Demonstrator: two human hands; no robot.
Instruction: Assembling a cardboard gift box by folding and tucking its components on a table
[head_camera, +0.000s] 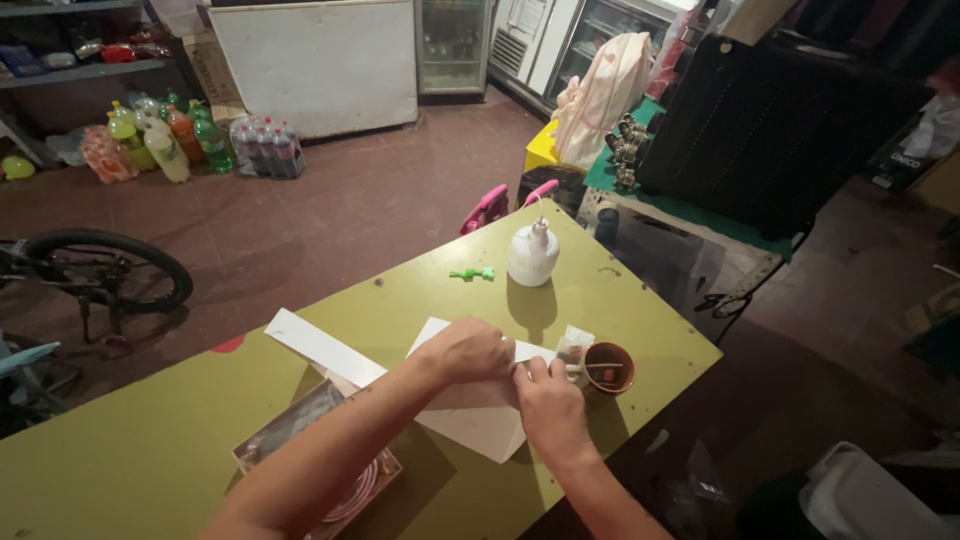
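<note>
Brown cup (609, 366) holding small bits, white bottle (533, 254) upright

A flat brown box (300, 440) with a clear window lies on the counter (150, 450) under my left forearm. Shrink-wrapped packs of bottles (265, 148) stand on the floor by the white freezer (315, 65).

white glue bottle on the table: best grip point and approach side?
Grip the white bottle around its round body, below the thin nozzle. It stands upright and apart from other things. Probably come from the near side, over bare table; both hands, left hand and right hand, are on the white paper.
</note>
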